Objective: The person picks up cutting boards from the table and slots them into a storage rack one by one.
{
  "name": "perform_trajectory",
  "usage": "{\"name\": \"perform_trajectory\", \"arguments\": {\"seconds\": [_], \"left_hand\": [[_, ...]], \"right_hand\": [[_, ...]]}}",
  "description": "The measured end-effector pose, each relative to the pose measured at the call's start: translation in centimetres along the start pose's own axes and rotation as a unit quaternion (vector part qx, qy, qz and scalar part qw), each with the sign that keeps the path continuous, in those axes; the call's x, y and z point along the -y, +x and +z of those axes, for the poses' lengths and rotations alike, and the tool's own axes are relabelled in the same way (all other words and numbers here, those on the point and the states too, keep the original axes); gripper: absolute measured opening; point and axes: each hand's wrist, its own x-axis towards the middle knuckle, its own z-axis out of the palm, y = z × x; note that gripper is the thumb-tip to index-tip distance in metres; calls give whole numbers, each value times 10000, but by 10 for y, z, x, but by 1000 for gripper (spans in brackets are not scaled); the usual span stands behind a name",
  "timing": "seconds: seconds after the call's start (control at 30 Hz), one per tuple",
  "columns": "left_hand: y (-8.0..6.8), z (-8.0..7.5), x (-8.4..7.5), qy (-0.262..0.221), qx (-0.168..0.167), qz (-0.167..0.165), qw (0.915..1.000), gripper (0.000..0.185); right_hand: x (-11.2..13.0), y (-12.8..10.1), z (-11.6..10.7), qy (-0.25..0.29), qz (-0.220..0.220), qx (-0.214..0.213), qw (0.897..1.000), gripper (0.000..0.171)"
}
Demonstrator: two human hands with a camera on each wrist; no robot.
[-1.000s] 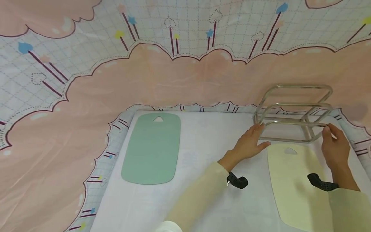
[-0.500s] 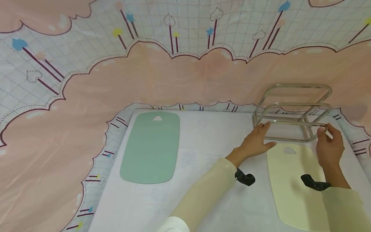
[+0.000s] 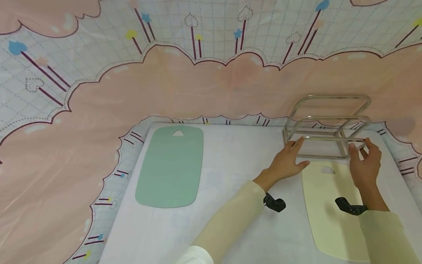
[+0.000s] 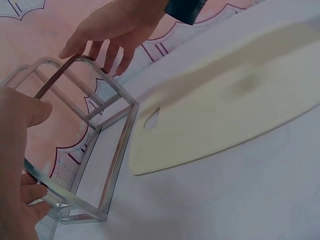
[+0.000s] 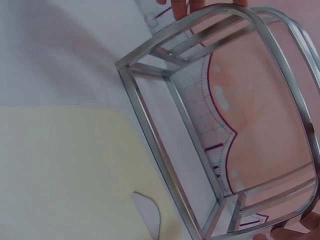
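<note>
A silvery metal rack [image 3: 329, 139] with rounded upright hoops stands at the back right of the white surface. My left hand [image 3: 285, 161] holds its front left corner, the thumb spread apart and the other fingers going behind the bar in the left wrist view. At the front right corner, my right hand [image 3: 366, 165] grips the bent bar between thumb and fingers. Just in front of the rack lies a pale yellow cutting board [image 3: 319, 209], its handle hole toward the rack. My right sleeve covers part of this board.
A green cutting board [image 3: 169, 168] lies flat on the left of the white tabletop [image 3: 237, 227]. Behind and around it hangs or spreads a pink cloth [image 3: 197, 91] printed with candles. Each wrist wears a black camera band.
The rack has slid slightly left, with both hands still on it. My right hand has moved left along with it. The two boards lie as before.
</note>
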Motion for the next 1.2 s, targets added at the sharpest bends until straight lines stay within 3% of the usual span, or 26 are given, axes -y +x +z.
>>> {"name": "perform_trajectory", "arguments": {"seconds": [0.37,0.67,1.0,1.2], "left_hand": [[-12,-10,10,92,23,99,9999,78],[-27,-5,18,-119,-185,241,9995,81],[-38,-4,27,45,-544,378,9978,84],[-45,-5,33,120,-629,431,9970,84]], "right_hand": [[7,-4,12,134,-305,127,9994,60],[5,-9,17,-115,-341,222,9991,57],[8,-12,23,-147,-702,-212,9972,48],[10,-14,25,-127,-598,-252,9978,45]]}}
